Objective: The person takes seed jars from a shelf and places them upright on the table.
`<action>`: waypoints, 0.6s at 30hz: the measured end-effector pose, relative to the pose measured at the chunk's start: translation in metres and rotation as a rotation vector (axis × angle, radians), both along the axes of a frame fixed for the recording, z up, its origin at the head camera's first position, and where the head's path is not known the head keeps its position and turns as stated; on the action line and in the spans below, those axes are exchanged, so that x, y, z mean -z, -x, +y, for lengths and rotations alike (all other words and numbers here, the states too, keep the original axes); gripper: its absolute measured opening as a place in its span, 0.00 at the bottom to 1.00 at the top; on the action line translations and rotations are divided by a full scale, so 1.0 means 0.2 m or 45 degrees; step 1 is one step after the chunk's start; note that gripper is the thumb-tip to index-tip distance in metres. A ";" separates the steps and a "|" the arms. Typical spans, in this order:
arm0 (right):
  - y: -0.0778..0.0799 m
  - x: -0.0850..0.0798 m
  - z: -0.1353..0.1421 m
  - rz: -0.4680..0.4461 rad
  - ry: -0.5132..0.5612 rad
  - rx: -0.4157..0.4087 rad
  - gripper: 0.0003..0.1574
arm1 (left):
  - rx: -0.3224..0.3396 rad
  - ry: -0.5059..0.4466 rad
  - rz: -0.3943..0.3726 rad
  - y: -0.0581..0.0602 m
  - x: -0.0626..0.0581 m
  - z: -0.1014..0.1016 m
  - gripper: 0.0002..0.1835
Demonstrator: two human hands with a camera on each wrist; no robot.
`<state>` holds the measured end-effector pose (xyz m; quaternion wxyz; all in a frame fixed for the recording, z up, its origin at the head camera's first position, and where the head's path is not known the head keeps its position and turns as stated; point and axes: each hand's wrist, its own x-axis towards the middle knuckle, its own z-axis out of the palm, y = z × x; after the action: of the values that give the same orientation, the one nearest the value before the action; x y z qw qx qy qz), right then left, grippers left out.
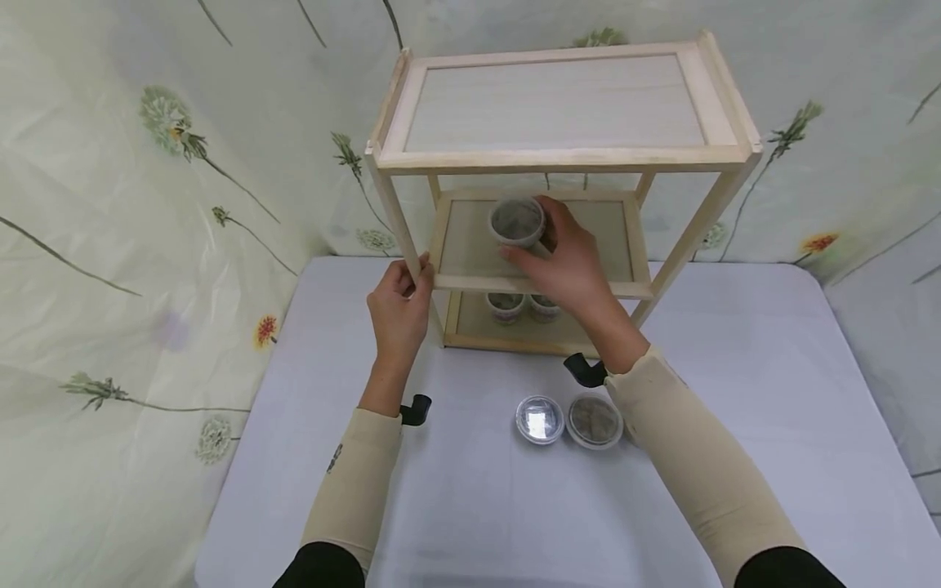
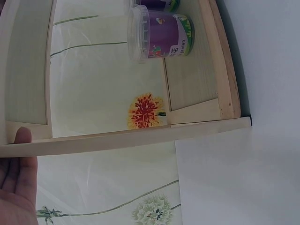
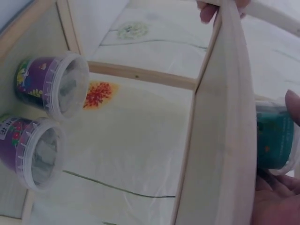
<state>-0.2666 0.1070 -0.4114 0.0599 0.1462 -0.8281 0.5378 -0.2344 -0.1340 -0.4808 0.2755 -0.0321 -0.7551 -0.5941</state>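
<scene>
A floral backdrop [image 1: 110, 269] surrounds a white-covered table [image 1: 470, 506]. Over the middle shelf [image 1: 466, 237] of a wooden rack [image 1: 566, 102], a green cup [image 3: 274, 140] is grasped in the right hand [image 1: 569, 253]; whether it touches the shelf cannot be told. The left hand [image 1: 400, 306] grips the near left post [image 1: 394, 219], two purple cups [image 3: 40, 77] stand on the bottom shelf [image 1: 469, 320], and two round tubs [image 1: 595, 422] sit nearer, right of centre.

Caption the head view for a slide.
Right hand holds a tub at the middle tier of a wooden shelf; left hand grips its front post.
</scene>
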 end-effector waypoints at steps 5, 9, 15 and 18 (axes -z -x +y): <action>-0.06 -0.03 0.03 0.029 0.040 -0.018 0.49 | -0.008 0.029 -0.003 0.00 0.00 0.00 0.08; -0.11 -0.06 0.03 0.026 0.078 -0.043 0.51 | -0.010 0.059 -0.007 0.00 -0.01 0.00 0.09; -0.19 -0.13 0.03 -0.004 0.114 -0.099 0.52 | -0.016 0.047 -0.034 -0.01 -0.01 0.00 0.08; -0.24 -0.16 0.03 -0.004 0.137 -0.131 0.51 | -0.017 0.040 -0.035 -0.01 -0.02 0.01 0.08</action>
<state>-0.2183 0.1137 -0.3790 0.0386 0.1841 -0.7895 0.5843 -0.2328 -0.1326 -0.4775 0.2685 -0.0231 -0.7683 -0.5806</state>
